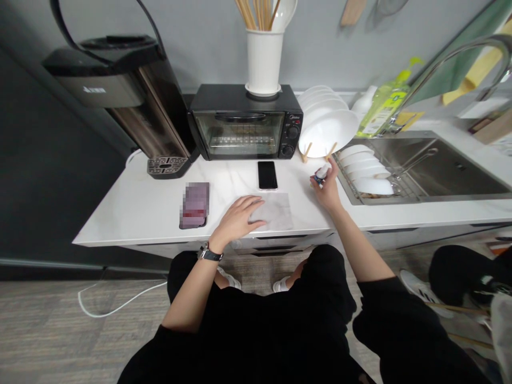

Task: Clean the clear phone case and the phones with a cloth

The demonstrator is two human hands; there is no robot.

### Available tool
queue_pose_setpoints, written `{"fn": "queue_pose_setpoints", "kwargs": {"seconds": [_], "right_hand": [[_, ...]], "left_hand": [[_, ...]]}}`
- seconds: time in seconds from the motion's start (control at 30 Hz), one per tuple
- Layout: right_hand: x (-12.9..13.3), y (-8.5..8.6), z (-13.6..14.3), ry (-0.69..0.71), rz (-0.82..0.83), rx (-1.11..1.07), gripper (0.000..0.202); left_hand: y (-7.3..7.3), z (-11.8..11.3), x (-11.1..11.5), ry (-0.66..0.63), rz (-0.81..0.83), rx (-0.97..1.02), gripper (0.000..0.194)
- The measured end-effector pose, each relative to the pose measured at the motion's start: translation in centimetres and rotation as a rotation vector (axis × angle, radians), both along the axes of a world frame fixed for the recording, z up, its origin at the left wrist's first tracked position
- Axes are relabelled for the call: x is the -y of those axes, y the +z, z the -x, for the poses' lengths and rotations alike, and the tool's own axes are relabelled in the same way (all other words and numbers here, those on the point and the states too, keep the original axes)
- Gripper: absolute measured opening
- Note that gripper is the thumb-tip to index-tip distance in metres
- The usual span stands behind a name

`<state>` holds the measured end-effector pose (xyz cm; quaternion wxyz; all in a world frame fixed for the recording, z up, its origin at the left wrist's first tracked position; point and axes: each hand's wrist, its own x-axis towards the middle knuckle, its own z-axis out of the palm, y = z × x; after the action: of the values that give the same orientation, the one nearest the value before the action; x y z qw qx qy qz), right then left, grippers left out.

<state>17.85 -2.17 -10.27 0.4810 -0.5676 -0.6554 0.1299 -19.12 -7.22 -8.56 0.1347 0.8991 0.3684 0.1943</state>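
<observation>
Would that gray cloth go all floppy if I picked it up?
Probably: the gray cloth looks thin, so it would likely droop. It's probably light too, being such a small, flat square. Pushed, it might slide or wrinkle, since the counter under it looks smooth.

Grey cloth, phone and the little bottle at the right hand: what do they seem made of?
Grey cloth: probably thin fabric, matte and flat.
Phone: likely glass-fronted, judging by its smooth black face.
Little bottle: perhaps plastic, with a whitish top, but too small to tell.
</observation>
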Motion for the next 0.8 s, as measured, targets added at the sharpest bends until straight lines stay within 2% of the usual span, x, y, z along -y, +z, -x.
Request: {"fn": "queue_pose_setpoints", "kwargs": {"seconds": [0.13, 0.2, 0.23, 0.3, 0.33, 0.37, 0.43, 0.5, 0.57, 0.7, 0.8], "right_hand": [[-0.3, -0.3, -0.3, -0.047, -0.031, -0.026, 0.104], [1.2, 0.2, 0.2, -0.18, -0.155, 0.032, 0.104], [2.3, 0.6, 0.8, -0.271, -0.222, 0.053, 0.093], [4.7, 1.2, 2.4, -0.45, -0.299, 0.064, 0.061], [5.9, 1.4, 3.5, -0.404, -0.272, 0.107, 0.048], [7.0, 1.6, 4.6, -0.25, -0.213, 0.177, 0.04], [8.4, 1.6, 6.8, 0.133, -0.072, 0.319, 0.038], [9.0, 1.5, 8.4, 0.329, 0.034, 0.41, 0.039], [9.0, 1.3, 9.0, 0.385, 0.093, 0.416, 0.039], [7.7, 1.5, 8.1, 0.364, 0.098, 0.236, 0.035], [5.3, 2.0, 7.8, 0.283, 0.147, 0.157, 0.03]], "left_hand": [[0.0, 0.1, 0.0, -0.001, -0.008, 0.001, 0.069], [0.0, 0.2, 0.0, -0.002, -0.012, 0.003, 0.068], [0.0, 0.2, 0.0, -0.004, -0.012, 0.003, 0.068], [0.0, 0.2, -0.1, -0.007, -0.01, 0.001, 0.067], [0.0, 0.2, -0.1, -0.009, -0.008, -0.001, 0.067], [0.0, 0.2, -0.1, -0.01, -0.007, -0.003, 0.067], [0.1, 0.1, 0.0, -0.004, -0.008, -0.004, 0.066], [0.2, 0.0, 0.2, 0.009, -0.009, -0.007, 0.066], [0.2, 0.1, 0.5, 0.019, -0.013, -0.007, 0.065], [0.6, 0.2, 0.2, 0.017, -0.022, 0.093, 0.058], [1.4, -1.0, -1.4, 0.147, 0.003, 0.168, 0.058]]}}
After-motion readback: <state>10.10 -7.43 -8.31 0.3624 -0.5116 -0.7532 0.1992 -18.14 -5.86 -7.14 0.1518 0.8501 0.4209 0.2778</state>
